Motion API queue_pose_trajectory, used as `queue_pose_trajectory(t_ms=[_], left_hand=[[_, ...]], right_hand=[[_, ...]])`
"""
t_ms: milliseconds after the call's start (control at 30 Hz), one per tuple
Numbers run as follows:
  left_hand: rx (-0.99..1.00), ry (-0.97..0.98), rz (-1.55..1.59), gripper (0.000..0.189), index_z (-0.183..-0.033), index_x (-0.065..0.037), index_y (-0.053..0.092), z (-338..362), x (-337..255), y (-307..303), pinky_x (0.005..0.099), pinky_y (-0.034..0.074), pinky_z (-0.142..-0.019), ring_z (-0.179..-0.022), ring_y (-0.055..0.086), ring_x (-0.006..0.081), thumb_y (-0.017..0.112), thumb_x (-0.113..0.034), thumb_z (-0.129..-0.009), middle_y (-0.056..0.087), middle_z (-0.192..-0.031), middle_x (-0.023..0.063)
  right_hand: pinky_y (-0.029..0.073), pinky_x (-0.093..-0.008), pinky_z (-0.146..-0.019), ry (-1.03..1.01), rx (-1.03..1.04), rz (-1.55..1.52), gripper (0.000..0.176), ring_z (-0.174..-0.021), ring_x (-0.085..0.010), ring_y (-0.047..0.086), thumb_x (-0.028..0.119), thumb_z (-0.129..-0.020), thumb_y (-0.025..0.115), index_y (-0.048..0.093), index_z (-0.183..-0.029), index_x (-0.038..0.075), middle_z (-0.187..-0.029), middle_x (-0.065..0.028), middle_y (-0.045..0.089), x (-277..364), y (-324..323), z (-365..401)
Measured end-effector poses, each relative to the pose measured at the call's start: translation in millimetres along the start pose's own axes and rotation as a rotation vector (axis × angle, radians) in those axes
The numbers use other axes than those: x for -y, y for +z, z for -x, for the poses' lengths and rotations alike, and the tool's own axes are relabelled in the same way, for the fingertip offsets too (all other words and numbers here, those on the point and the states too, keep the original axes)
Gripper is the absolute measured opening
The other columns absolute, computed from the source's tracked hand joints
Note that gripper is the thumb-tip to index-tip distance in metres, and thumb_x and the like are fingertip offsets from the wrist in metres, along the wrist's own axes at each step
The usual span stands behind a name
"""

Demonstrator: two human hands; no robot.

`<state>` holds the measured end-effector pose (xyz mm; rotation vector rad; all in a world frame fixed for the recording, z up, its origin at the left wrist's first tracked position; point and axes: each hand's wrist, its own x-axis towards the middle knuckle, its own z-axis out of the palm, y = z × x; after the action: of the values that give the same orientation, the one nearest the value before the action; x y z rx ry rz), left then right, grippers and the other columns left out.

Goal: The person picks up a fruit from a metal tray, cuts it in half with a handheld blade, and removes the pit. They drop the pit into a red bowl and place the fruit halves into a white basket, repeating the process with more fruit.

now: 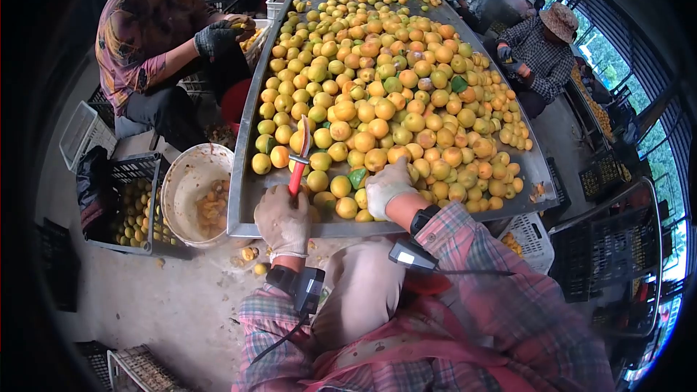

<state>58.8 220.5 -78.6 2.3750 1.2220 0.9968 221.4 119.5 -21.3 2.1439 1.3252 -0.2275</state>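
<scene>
My left hand [283,221], in a pale glove, is wrapped round the red handle of a cutting tool [300,156] at the table's near left corner. Its blade points up, away from me, over the fruit. My right hand [388,187], also gloved, reaches into the near edge of the heap of yellow-orange fruit [406,109]. Its fingertips touch a fruit there; whether they grip it is hidden. A green leaf [357,177] lies just left of that hand. The fruit covers a metal table [335,230] with a raised rim.
A white bucket [174,196] with orange pieces stands left of the table, beside a dark crate of fruit [131,244]. Another person [145,36] sits at the left side, another [548,54] at the right. A white basket [536,245] stands below the near right corner.
</scene>
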Motion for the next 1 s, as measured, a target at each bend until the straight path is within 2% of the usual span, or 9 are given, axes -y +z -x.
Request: queue_pose_trajectory(t_ms=[167,267,367,600,700,800,833,933,1000], left_hand=[[0.028,-0.014,-0.017,0.021,-0.078,-0.006,0.063,-1,0,-1,0.0449,0.047,-0.066,-0.074,0.060,0.0335,0.069,-0.025,-0.075,0.061,-0.079,0.0137],[0.017,-0.005,-0.017,0.021,-0.078,-0.006,0.063,-2,1,0,0.0450,0.047,-0.066,-0.074,0.060,0.0337,0.069,-0.025,-0.075,0.061,-0.079,0.0140],[0.024,0.012,-0.014,0.020,-0.078,-0.006,0.063,-1,2,0,0.0447,0.047,-0.066,-0.074,0.060,0.0336,0.069,-0.025,-0.075,0.061,-0.079,0.0143],[0.008,-0.003,-0.017,0.021,-0.079,-0.006,0.063,0,1,0,0.0442,0.047,-0.066,-0.075,0.060,0.0336,0.070,-0.025,-0.074,0.062,-0.080,0.0144],[-0.002,-0.005,-0.001,0.020,-0.078,-0.005,0.062,-1,1,-1,0.0453,0.047,-0.066,-0.074,0.060,0.0349,0.070,-0.023,-0.075,0.061,-0.078,0.0148],[-0.009,0.004,0.023,0.019,-0.077,-0.004,0.061,-2,-1,-3,0.0462,0.047,-0.066,-0.073,0.059,0.0363,0.070,-0.021,-0.075,0.060,-0.077,0.0151],[-0.012,0.009,0.023,0.019,-0.076,-0.004,0.061,-2,-1,-3,0.0462,0.047,-0.066,-0.073,0.059,0.0362,0.070,-0.021,-0.074,0.060,-0.077,0.0151],[-0.018,0.024,0.024,0.019,-0.076,-0.004,0.061,-2,-2,-4,0.0460,0.046,-0.066,-0.073,0.059,0.0361,0.070,-0.021,-0.074,0.060,-0.076,0.0150],[0.002,0.010,-0.017,0.021,-0.077,-0.005,0.063,-3,0,-4,0.0436,0.048,-0.067,-0.075,0.061,0.0333,0.072,-0.024,-0.073,0.062,-0.080,0.0143]], right_hand=[[0.032,-0.0542,-0.088,-0.039,0.006,0.028,0.025,-0.085,-0.0248,0.067,0.025,-0.081,0.057,0.071,-0.101,0.016,-0.096,-0.0046,0.071,-2,-3,0],[0.035,-0.0552,-0.080,-0.036,0.030,-0.069,0.024,-0.097,-0.0271,0.066,0.023,-0.083,0.059,0.073,-0.101,0.018,-0.102,-0.0007,0.072,-10,10,-7],[0.034,-0.0550,-0.082,-0.026,-0.028,-0.124,0.025,-0.086,-0.0292,0.068,0.021,-0.080,0.059,0.073,-0.100,0.014,-0.091,-0.0079,0.073,-15,12,-4],[0.033,-0.0529,-0.083,-0.072,-0.153,-0.189,0.028,-0.083,-0.0280,0.069,0.026,-0.076,0.062,0.066,-0.101,0.012,-0.089,-0.0093,0.072,-10,17,-2],[0.036,-0.0397,-0.087,0.001,-0.218,-0.428,0.043,-0.090,-0.0262,0.066,0.026,-0.075,0.060,0.058,-0.116,0.011,-0.093,-0.0132,0.070,-14,4,10],[0.037,-0.0386,-0.087,0.002,-0.384,-0.647,0.053,-0.091,-0.0269,0.066,0.028,-0.076,0.060,0.053,-0.126,0.013,-0.095,-0.0139,0.069,-19,3,12],[0.037,-0.0384,-0.086,-0.009,-0.380,-0.552,0.063,-0.091,-0.0265,0.066,0.030,-0.077,0.060,0.047,-0.136,0.016,-0.098,-0.0128,0.069,-19,6,10],[0.036,-0.0468,-0.079,-0.024,-0.236,-0.322,0.068,-0.088,-0.0258,0.067,0.028,-0.076,0.062,0.044,-0.140,0.017,-0.102,-0.0104,0.070,-17,3,5],[0.035,-0.0471,-0.080,-0.048,-0.232,-0.304,0.064,-0.090,-0.0249,0.067,0.027,-0.076,0.061,0.047,-0.139,0.019,-0.102,-0.0074,0.070,-13,1,0]])
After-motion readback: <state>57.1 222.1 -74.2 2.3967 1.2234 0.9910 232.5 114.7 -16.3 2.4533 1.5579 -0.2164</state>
